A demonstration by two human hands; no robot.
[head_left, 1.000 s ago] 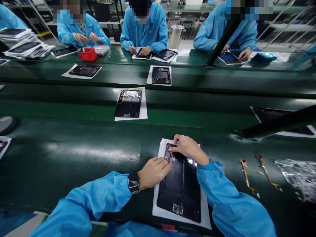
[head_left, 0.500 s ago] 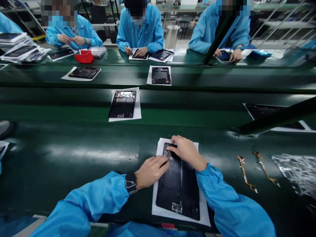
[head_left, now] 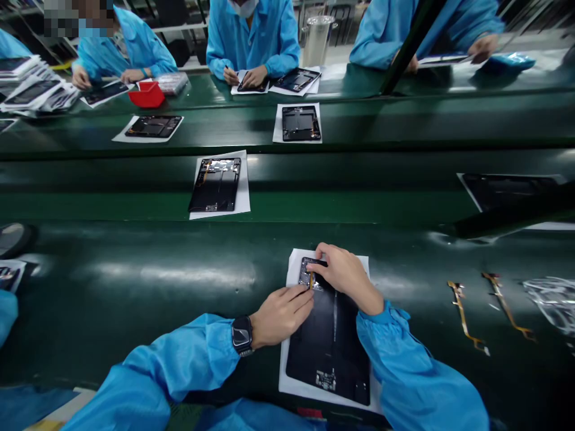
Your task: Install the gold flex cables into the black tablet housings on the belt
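Right in front of me a black tablet housing (head_left: 330, 341) lies on a white sheet (head_left: 291, 374), its inner side up. An orange flex cable (head_left: 311, 280) stands out near its upper left corner. My left hand (head_left: 285, 312) comes in from the left, its fingertips pinched on the cable's lower part. From the right, my right hand (head_left: 347, 274) arches over the housing's top edge, with thumb and forefinger closed at the cable's upper end. Those fingers partly cover the corner, so the exact contact is hidden.
Two loose flex cables (head_left: 467, 317) and a clear plastic bag (head_left: 552, 302) lie to the right. Past the bench, sheets carry other housings (head_left: 215, 185). A dark slanted post (head_left: 516, 209) crosses at right. Co-workers in blue sit opposite, near a red box (head_left: 147, 94).
My view has shifted slightly. Both hands stay at the flex cable in almost the same pose. Opposite on the right, a co-worker's hand has moved outward to the right.
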